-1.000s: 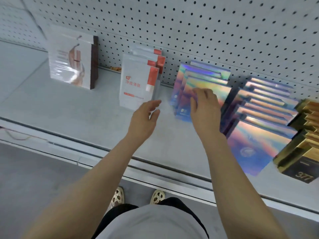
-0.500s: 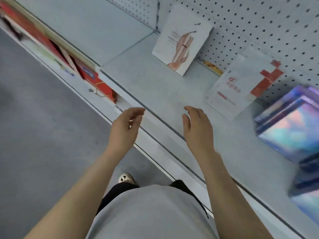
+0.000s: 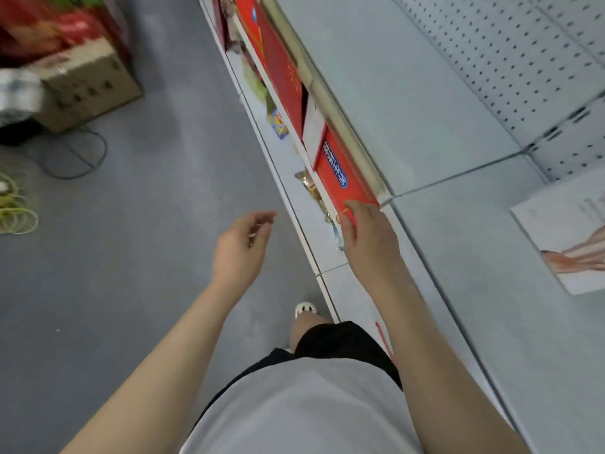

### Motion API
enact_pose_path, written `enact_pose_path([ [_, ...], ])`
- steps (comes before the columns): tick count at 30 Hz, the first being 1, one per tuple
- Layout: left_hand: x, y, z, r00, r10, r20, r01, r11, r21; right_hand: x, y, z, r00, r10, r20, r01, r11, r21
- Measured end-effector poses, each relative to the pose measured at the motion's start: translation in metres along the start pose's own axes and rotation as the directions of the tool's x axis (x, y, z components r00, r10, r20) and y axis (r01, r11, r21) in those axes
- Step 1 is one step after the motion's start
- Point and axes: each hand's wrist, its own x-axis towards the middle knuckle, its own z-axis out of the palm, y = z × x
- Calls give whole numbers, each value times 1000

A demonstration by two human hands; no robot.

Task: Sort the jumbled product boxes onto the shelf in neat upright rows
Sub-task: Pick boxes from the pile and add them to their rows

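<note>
Right hand [image 3: 370, 237]: reaching down to the lower shelf, fingers on the near end of a red box [image 3: 343, 178]; thumb beside the box's near corner. Whether the grip has closed on the box or only touches it, cannot tell.
Left hand [image 3: 240, 247]: in the air over the floor, fingers loosely curled, grip slack and holding nothing.
Red box: flat, blue label with white characters, leaning on edge on the lower shelf [image 3: 294, 188] under the lip of the upper shelf [image 3: 409, 109].
Second red box [image 3: 278, 67]: larger, further along the same lower shelf, also tilted on edge.
Other lower-shelf stock: a small yellow-and-blue packet [image 3: 278, 124] and a gold-wrapped item [image 3: 309, 186] lie just beside the red boxes, jumbled; details blurred.
Upper shelf: grey, with pegboard back [image 3: 523, 60]; a white box with a pinkish figure print [image 3: 569, 237] stands at the right edge, only partly in frame.
Floor [image 3: 114, 257]: grey; cardboard carton [image 3: 88, 90] at upper left, dark cable [image 3: 75, 155] looped near it, yellow-green coil [image 3: 16, 208] at far left.
Person: grey top, dark shorts, one pale shoe [image 3: 306, 309] visible by the shelf base.
</note>
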Motion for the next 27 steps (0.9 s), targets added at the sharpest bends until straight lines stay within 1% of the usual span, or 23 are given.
enact_pose_path([
  [3, 51, -8, -14, 998, -46, -30, 46, 999, -5, 61, -17, 17, 999, -51, 3, 51, 998, 31],
  [8, 151, -1, -31, 994, -90, -63, 90, 996, -6, 178, -36, 36, 992, -103, 72, 101, 994, 28],
  [12, 239, 15, -44, 992, -95, -88, 97, 995, 20, 271, -53, 33, 986, -151, 64, 150, 988, 31],
  [15, 309, 27, -54, 994, -90, -62, 93, 994, 51, 342, -68, 32, 988, -143, 50, 143, 990, 12],
  [21, 465, 42, -77, 999, 38, 32, -42, 990, 134, 480, -96, 36, 993, -85, -77, 86, 996, 11],
  [25, 575, 46, -99, 983, 143, 113, -164, 964, 209, 571, -114, 42, 986, -7, -168, 8, 1000, 5],
  [27, 627, 51, -113, 970, 186, 159, -221, 944, 244, 614, -124, 44, 981, 53, -184, -56, 998, -14],
])
